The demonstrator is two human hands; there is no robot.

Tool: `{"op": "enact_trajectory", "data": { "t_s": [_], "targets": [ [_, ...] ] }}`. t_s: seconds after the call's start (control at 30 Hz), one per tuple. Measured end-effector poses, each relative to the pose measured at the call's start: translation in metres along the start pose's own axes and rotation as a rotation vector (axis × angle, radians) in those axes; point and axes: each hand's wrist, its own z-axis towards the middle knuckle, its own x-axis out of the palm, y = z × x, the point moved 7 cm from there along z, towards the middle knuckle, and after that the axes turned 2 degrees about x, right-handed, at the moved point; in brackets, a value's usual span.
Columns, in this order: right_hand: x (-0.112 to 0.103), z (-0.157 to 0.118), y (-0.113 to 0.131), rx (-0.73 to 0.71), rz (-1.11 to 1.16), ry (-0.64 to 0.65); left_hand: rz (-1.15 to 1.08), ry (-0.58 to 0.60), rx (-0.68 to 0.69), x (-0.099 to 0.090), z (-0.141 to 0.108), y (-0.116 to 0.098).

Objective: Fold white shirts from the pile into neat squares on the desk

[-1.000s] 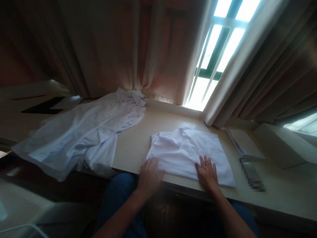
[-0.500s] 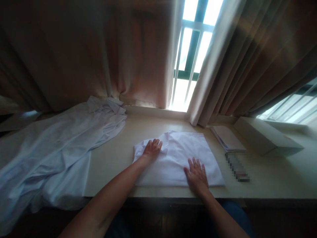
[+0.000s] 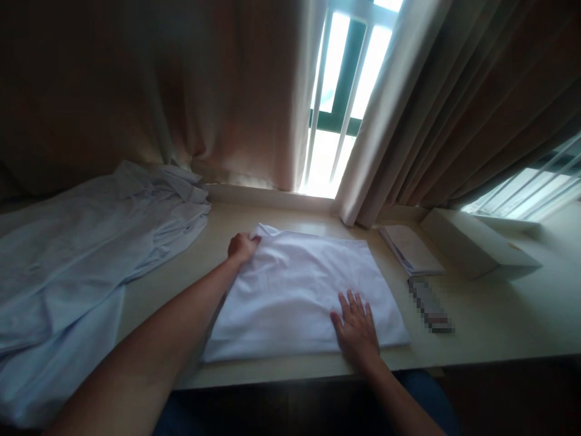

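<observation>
A folded white garment, likely a shirt (image 3: 290,303), lies spread on the tabletop in front of me. At its far left corner my left hand (image 3: 244,247) is closed on the cloth edge, with the thumb on top and the other fingers partly hidden. Flat on the lower right part of the shirt rests my right hand (image 3: 356,327), open with its fingers spread. Soft wrinkles run across the cloth between the two hands.
A heap of rumpled white shirts (image 3: 91,242) covers the left side of the table (image 3: 158,309). On the right are a stack of papers (image 3: 411,248), a blurred-out flat object (image 3: 431,306) and a pale box (image 3: 481,245). Curtains (image 3: 254,109) and a barred window stand behind.
My left hand has moved left to the shirt's edge and closed on it. The shirt's left side now reaches further left and looks smoother. My right hand stays flat on it.
</observation>
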Motion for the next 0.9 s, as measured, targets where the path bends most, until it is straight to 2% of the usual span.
{"op": "enact_trajectory", "data": {
  "t_s": [0.07, 0.17, 0.33, 0.47, 0.57, 0.67, 0.83, 0.9],
  "targets": [
    [0.000, 0.001, 0.001, 0.003, -0.011, 0.016, -0.056, 0.047, -0.054, 0.002, 0.014, 0.019],
    [0.001, 0.001, 0.002, 0.004, -0.039, 0.034, -0.114, 0.093, -0.063, 0.006, 0.021, 0.033],
    [0.008, 0.001, 0.000, 0.004, -0.080, 0.056, -0.238, 0.161, -0.075, 0.009, 0.010, 0.036],
    [0.014, 0.004, -0.001, -0.003, -0.086, 0.096, -0.261, 0.198, -0.079, 0.003, 0.001, 0.041],
    [0.005, 0.011, 0.006, -0.038, -0.076, 0.096, -0.271, 0.182, -0.080, -0.006, 0.001, 0.045],
    [-0.011, 0.017, 0.011, -0.081, -0.086, 0.024, -0.287, 0.161, -0.080, -0.016, 0.004, 0.050],
    [-0.009, 0.021, -0.011, -0.017, -0.120, 0.071, -0.239, 0.120, -0.112, -0.026, 0.002, 0.066],
    [-0.013, 0.020, -0.028, -0.005, -0.113, -0.005, -0.221, 0.093, -0.125, -0.028, -0.004, 0.072]
  ]
}}
